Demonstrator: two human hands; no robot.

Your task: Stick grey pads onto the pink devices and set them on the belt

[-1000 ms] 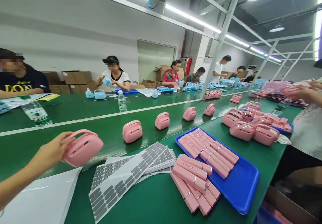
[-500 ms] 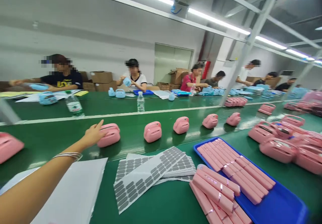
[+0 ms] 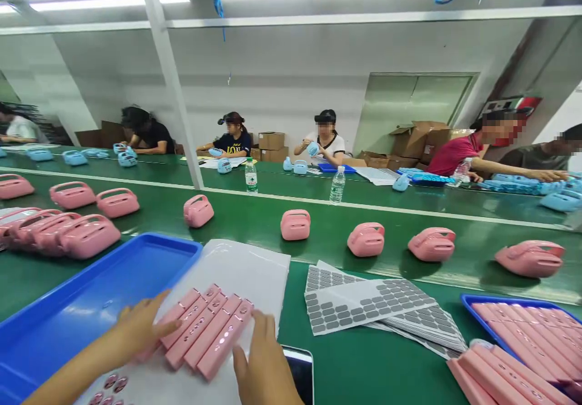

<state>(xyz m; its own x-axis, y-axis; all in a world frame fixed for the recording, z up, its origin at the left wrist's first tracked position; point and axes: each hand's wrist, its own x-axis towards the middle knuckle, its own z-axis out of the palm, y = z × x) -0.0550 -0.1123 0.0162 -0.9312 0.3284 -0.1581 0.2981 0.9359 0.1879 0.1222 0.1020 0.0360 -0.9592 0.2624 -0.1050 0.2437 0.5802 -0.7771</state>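
Observation:
Several long pink plastic panels point(image 3: 218, 332), with small shiny ovals along their faces, lie side by side on a white sheet point(image 3: 268, 265). At their left side is my left hand point(image 3: 140, 326), its thumb reaching over the nearest panel and its fingers stretched out. My right hand point(image 3: 264, 359) flanks the row on the other side, thumb and fingers apart, fingertips close to the last panel; whether they touch it I cannot tell. Part of a phone-like device point(image 3: 300, 368) with a dark screen shows beside my right hand. Small round pink pieces point(image 3: 111, 382) lie at lower left.
A blue tray point(image 3: 113, 271) stands at left; another blue tray point(image 3: 473, 302) holds pink panels at right. Sheets of grey stickers point(image 3: 373, 305) lie between. Pink handled housings point(image 3: 295, 225) line the green belt point(image 3: 250, 211). Co-workers sit opposite, behind water bottles point(image 3: 337, 185).
My view has swung left. My left hand has left the pink housing on the belt and is now at the row of panels. My right hand has come into view.

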